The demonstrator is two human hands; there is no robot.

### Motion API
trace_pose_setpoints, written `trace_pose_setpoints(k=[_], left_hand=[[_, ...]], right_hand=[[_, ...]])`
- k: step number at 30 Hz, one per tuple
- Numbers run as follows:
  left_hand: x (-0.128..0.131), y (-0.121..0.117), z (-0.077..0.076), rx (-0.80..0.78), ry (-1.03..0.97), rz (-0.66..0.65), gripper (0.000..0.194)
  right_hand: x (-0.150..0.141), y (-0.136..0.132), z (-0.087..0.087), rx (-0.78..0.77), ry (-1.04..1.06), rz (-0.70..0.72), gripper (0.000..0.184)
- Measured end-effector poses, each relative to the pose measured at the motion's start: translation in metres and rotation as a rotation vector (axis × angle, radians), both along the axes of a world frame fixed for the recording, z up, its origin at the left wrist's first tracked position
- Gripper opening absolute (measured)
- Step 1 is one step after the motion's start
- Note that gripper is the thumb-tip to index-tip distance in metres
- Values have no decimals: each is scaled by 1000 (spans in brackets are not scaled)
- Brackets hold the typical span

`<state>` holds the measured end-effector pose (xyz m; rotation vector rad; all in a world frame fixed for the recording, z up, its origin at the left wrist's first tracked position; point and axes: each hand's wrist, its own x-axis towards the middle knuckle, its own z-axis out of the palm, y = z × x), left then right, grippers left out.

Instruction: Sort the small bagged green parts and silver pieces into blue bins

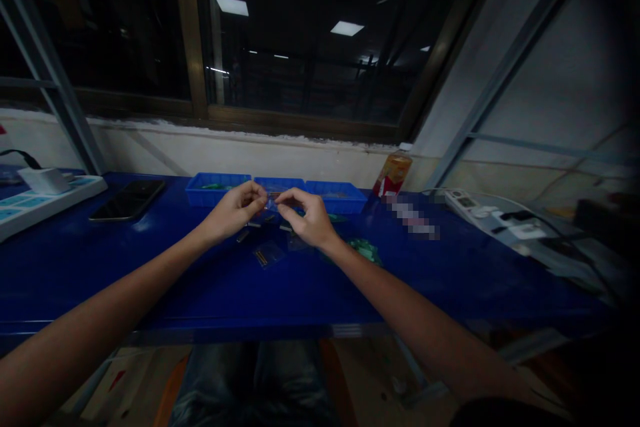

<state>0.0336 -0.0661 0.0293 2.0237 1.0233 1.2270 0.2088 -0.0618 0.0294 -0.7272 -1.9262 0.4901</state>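
Where the left hand and the right hand come close above the middle of the blue surface, a small clear packet sits between their fingertips, thumbs and forefingers pinched on it from either side. Packet looks thin, filmy and see-through, with pale glints on the plastic; a short brownish-gold line shows near its top, though whether that lies inside or behind the film, cannot tell. Outline partly covered by the fingers; finer detail too small and dim to make out. Position: just in front of a row of three blue trays, roughly at mid-row. Below, nearer the person, a flat clear bag lies with slim gold-coloured pins side by side at its left part. Small silver-grey pieces lie scattered near the hands. By the right forearm, a crumpled green bundle, partly covered by the arm. Farther out: dark phone lying at left; bottle of amber-red liquid standing right of the trays.
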Motion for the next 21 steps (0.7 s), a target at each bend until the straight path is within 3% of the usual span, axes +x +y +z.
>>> trace_pose_setpoints(k=[5,9,12,15,17,19,21], left_hand=[[-1,-6,2,364,348,160,11],[-3,-5,0,427,509,119,15],[-5,-3,-1,385,574,79,26],[-5,-6,0,327,651,-15,34],[-5,-10,2,291,729,-107,39],[-6,-11,2,263,786,-182,43],[-8,-11,0,232,809,-231,46]], right_hand=[[1,14,-3,-469,138,22,41],[-3,17,-7,-614,159,64,28],[2,20,-2,-428,114,-99,21],[25,30,9,6,-10,-417,21],[49,42,15,195,-58,-660,23],[75,57,15,198,-84,-847,26],[97,72,9,95,-143,-962,26]])
